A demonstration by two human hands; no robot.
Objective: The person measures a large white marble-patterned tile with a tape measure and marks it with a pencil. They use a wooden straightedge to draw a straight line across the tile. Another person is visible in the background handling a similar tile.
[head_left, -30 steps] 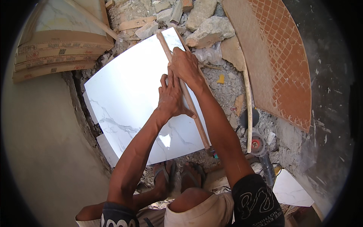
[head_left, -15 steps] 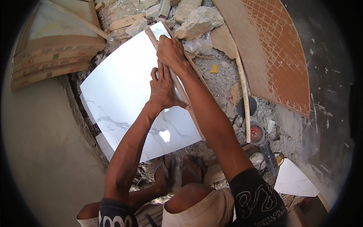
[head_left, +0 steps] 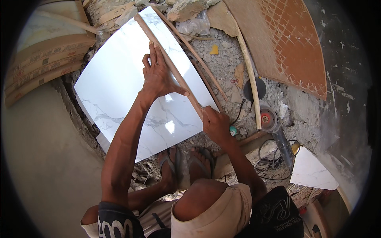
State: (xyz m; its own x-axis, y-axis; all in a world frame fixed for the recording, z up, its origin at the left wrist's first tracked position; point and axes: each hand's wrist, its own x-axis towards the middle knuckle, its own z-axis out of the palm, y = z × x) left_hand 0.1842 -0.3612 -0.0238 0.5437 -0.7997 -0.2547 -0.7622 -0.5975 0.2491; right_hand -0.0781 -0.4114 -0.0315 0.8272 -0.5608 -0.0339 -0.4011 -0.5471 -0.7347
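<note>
A large white marble-patterned tile [head_left: 119,85] lies in front of me. Across its right part runs a slim wooden strip [head_left: 169,64], slanting from the far edge to the near right edge. My left hand [head_left: 158,77] rests flat against the strip, fingers stretched forward and thumb spread out to the right. At the strip's near end my right hand [head_left: 216,123] is closed, its fingers curled by the tile's edge. Whatever those fingers may hold is hidden.
An angle grinder [head_left: 279,142] with a cord lies on rubble to the right, beside a pale pole [head_left: 250,75]. A tile cutoff [head_left: 313,170] is near it. Brown tiles [head_left: 285,43] lean far right, stacked boxes [head_left: 47,59] stand left. Another wooden strip [head_left: 200,62] lies along the tile.
My right hand has moved from the strip's far end down to its near end. My left hand stays on the strip. The view has shifted slightly, uncovering more of the tile's right side.
</note>
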